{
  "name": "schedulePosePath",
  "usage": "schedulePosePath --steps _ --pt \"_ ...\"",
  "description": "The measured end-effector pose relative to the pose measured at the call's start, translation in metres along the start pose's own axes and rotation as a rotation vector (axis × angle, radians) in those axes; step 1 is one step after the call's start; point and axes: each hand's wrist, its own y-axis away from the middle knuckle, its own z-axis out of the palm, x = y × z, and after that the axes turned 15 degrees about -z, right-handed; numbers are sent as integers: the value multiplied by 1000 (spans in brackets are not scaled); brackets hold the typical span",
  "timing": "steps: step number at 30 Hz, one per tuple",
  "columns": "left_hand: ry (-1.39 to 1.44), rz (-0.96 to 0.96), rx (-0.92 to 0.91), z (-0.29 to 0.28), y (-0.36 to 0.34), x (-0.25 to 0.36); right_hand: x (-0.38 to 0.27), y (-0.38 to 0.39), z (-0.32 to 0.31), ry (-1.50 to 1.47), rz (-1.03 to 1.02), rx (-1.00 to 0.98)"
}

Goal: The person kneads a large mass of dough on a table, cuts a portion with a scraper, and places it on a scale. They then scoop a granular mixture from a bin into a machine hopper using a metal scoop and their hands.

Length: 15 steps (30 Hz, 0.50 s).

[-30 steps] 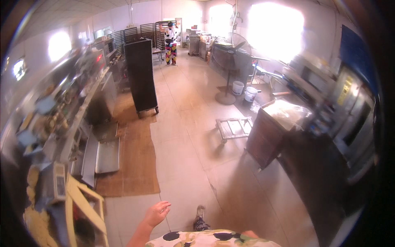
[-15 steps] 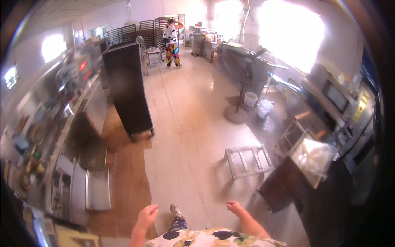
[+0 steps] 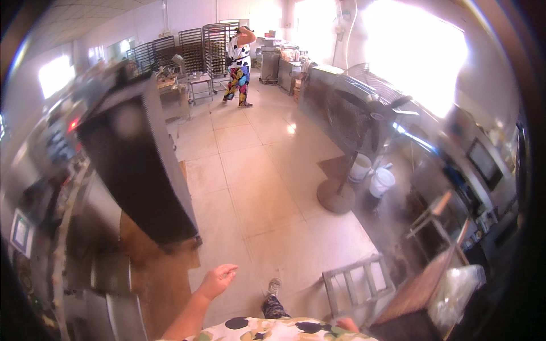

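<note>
In the head view, the left hand point(image 3: 219, 278) is in front of the body, its fingers loosely bent, and I see nothing between them. Probably the arm is held so for balance, because one shoe point(image 3: 274, 286) is set forward on the floor point(image 3: 261, 219). The right hand point(image 3: 347, 324) shows only partly above the hem of the shirt point(image 3: 278, 329); whether it is spread or closed I cannot tell.

Nearest to the right hand is a low metal frame point(image 3: 350, 287), just beyond it on the floor. Nearest to the left hand is the lower corner of a tall dark cabinet point(image 3: 142, 165); it has wheels, so it seems made to be moved.

At the right, a clear plastic bag point(image 3: 455, 292) lies against the edge of a brown box point(image 3: 418, 284). Farther, a pedestal fan point(image 3: 377, 117) stands near two white buckets point(image 3: 382, 182). The cabinet and the frame narrow the way, and a co-worker point(image 3: 239, 68) stands at its far end near the racks point(image 3: 222, 54).
</note>
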Motion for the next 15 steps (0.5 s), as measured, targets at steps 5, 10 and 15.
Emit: schedulePosePath --steps 5,10,15 --pt "-62 -43 77 -33 -231 10 -175 -207 84 456 -57 291" --pt "44 -102 125 -60 -365 11 -519 -361 299 320 -385 28" --pt "337 -264 196 -105 -548 9 -805 -498 420 261 -891 -36"
